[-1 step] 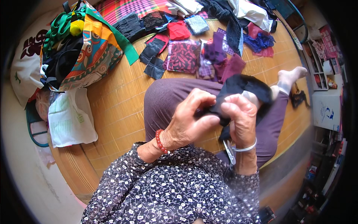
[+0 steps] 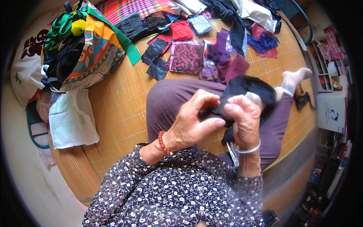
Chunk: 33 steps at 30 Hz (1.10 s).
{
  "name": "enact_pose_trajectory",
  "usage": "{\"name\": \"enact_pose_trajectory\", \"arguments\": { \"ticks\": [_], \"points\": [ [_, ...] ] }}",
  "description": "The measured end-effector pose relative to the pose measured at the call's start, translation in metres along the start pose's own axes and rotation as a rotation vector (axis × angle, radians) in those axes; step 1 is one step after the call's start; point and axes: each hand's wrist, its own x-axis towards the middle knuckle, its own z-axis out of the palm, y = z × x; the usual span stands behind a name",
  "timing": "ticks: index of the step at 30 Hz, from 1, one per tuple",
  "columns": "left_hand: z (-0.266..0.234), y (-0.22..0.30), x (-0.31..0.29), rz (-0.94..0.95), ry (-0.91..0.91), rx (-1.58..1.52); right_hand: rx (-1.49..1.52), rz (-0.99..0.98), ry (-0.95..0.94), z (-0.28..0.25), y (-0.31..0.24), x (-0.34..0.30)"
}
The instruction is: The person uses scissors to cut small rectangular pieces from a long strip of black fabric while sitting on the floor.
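Observation:
My left hand [image 2: 196, 120], with a red bead bracelet, curls its fingers and thumb around the edge of a piece of black cloth [image 2: 249, 86]. The cloth spreads over my lap beyond both hands. Close beside it, thumb and fingertips of my right hand [image 2: 246, 118] come together in a pinch against the cloth; whatever lies between them is too small to make out. A slim silver metal tool [image 2: 233, 154], partly hidden, shows under that hand near the white bangle. Whether the right hand holds this tool, I cannot tell.
Folded dark red patterned cloth [image 2: 185, 56], purple pieces [image 2: 217, 56], black pieces [image 2: 156, 68] and a red piece [image 2: 181, 30] lie ahead on the bamboo mat [image 2: 121, 117]. A colourful bag [image 2: 100, 51] full of fabric stands left, above a white plastic bag [image 2: 72, 121]. Shelves [image 2: 321, 68] line the right.

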Motion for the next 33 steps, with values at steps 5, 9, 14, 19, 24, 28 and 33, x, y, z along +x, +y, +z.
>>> {"name": "enact_pose_trajectory", "arguments": {
  "ticks": [5,9,14,19,24,28,33],
  "points": [
    [0.007,-0.008,0.002,-0.314,0.027,-0.458,-0.136,-0.034,-0.004,0.002,-0.004,-0.001],
    [0.006,-0.013,0.003,-0.376,0.018,-0.495,-0.201,-0.021,-0.052,-0.002,-0.005,0.001],
    [0.003,-0.013,0.003,-0.457,0.064,-0.583,-0.132,0.119,-0.111,-0.004,-0.001,0.004],
    [0.004,-0.012,0.001,-0.486,0.133,-0.594,-0.226,0.072,-0.090,0.002,-0.005,0.002],
    [0.001,-0.013,-0.004,-0.464,0.095,-0.567,-0.284,0.106,-0.152,-0.003,-0.007,0.006],
    [-0.014,-0.006,-0.001,-0.501,0.021,-0.513,-0.335,0.229,-0.257,-0.004,-0.014,0.012],
    [-0.021,-0.009,0.003,-0.474,-0.117,-0.439,-0.344,0.212,-0.408,-0.004,-0.011,0.021]
  ]
}}
